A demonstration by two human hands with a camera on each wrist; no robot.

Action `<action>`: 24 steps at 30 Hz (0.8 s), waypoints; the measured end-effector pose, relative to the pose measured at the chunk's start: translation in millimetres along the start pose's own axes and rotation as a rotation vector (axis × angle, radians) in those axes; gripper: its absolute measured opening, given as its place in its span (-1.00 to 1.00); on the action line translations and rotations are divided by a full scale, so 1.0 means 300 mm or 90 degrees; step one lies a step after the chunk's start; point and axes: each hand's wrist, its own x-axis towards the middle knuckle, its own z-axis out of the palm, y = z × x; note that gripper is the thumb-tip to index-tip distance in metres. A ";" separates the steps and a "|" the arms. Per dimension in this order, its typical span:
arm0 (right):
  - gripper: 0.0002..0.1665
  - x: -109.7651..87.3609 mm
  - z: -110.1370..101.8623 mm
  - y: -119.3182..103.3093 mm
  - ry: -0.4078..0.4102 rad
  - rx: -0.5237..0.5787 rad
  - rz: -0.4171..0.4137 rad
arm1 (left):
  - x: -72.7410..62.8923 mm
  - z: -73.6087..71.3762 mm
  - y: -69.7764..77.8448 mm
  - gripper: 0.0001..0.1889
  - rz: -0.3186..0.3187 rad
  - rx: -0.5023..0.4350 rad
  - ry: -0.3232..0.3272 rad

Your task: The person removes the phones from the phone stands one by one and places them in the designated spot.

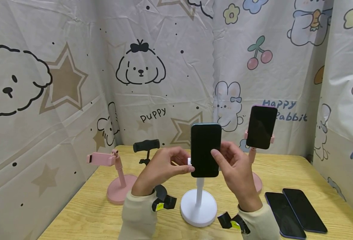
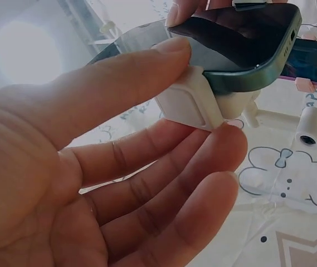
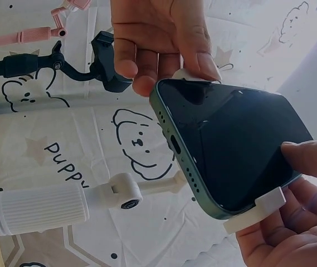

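Two hands worked at the frame's centre, above the white stand (image 1: 198, 210): the left hand (image 1: 164, 165) pinched its clamp (image 2: 189, 103), the right hand (image 1: 234, 170) gripped the phone (image 1: 205, 150), thumb on screen. Open wood showed at lower left, inside the table's (image 1: 83, 213) slanting edge; two flat phones (image 1: 304, 210) lay lower right. The gripped phone's long axis stood nearly vertical, screen toward the camera.

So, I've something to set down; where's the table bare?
Yellow woodgrain table is bare at front left, bordered by the left pink round-based stand and beige left sleeve, and behind the two flat black phones. It's crowded mid-table, where left hand, right hand, teal-edged black phone and white round-based stand meet.
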 end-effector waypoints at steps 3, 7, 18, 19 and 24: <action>-0.72 0.000 0.000 0.001 0.001 0.001 -0.011 | 0.001 0.001 -0.001 -0.75 0.006 0.007 0.004; -0.71 0.000 -0.001 0.001 0.005 -0.002 -0.022 | 0.002 0.002 0.000 -0.78 0.012 0.014 0.006; -0.71 0.004 -0.010 0.001 0.019 -0.043 -0.030 | 0.005 0.005 -0.001 -0.80 0.022 0.009 0.016; -0.71 0.005 -0.011 0.002 0.021 -0.048 -0.036 | 0.006 0.005 -0.002 -0.80 0.023 0.006 0.016; -0.66 0.003 -0.019 0.010 0.022 -0.067 -0.066 | 0.007 0.009 -0.008 -0.78 0.026 -0.006 0.016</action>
